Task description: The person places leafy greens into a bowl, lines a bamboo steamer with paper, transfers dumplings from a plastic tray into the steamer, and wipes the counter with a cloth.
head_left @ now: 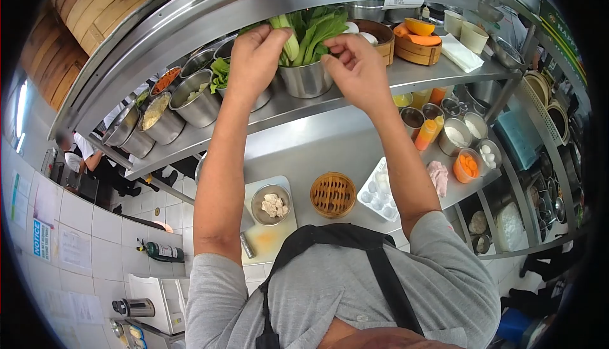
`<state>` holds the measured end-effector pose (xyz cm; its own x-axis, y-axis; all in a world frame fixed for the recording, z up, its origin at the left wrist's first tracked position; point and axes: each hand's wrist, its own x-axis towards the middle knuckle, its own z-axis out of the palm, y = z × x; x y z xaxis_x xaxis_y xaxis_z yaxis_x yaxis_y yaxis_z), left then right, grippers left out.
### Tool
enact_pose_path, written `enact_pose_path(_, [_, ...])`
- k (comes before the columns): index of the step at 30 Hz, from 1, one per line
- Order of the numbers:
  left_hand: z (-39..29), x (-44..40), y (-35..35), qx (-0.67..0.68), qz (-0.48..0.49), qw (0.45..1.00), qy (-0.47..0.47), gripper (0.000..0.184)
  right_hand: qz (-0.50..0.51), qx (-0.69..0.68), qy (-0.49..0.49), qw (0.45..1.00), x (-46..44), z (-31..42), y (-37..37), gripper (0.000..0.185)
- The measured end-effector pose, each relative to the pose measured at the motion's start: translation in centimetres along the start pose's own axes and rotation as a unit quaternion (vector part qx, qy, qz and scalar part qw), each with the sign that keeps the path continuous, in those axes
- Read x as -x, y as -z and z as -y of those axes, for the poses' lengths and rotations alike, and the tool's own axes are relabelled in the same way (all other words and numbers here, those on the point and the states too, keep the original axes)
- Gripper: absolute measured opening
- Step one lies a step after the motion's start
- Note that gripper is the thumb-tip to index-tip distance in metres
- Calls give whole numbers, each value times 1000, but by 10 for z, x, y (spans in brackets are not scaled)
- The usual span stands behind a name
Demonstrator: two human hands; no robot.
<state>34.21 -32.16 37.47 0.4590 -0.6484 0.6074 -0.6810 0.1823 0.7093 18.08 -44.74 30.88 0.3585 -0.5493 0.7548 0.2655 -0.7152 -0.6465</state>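
Observation:
Both of my hands are raised to the steel shelf (406,84), at a steel pot (306,82) of leafy greens (314,35) with pale stalks. My left hand (260,47) is closed on a thick pale-green stalk at the pot's left side; its fingertips are partly hidden. On the other side, my right hand (356,70) has its fingers bent and the thumb apart from the index finger, right at the leaves' edge. Below my arms, a steel bowl (271,204) with pale lumps sits on a cutting board (279,231). Beside it stands a round bamboo steamer (333,195).
Steel pots (196,98) with cut ingredients line the shelf's left. Bamboo baskets (419,51) and a white cloth (462,52) are to the right. A white egg tray (379,193), squeeze bottles (426,132) and a tub of orange slices (467,166) occupy the lower counter.

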Motion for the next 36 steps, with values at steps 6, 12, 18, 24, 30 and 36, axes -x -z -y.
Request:
enact_pose_path(6, [4, 31, 22, 244, 51, 963, 102, 29, 48, 205, 154, 965, 4, 3, 1, 24])
enact_pose_path(12, [45, 134, 39, 272, 122, 940, 167, 17, 45, 234, 219, 946, -5, -10, 4, 21])
enact_pose_path(18, [102, 235, 39, 281, 36, 921, 266, 17, 59, 280, 182, 941, 0, 13, -1, 20])
enact_pose_path(24, [199, 334, 47, 206, -105, 910, 346, 19, 91, 266, 127, 951, 6, 15, -2, 21])
enact_pose_path(30, [253, 395, 57, -234, -117, 889, 375, 75, 48, 309, 233, 921, 7, 30, 6, 27])
enact_pose_path(36, [272, 448, 51, -158, -141, 891, 401, 80, 41, 317, 187, 929, -4, 34, 44, 25])
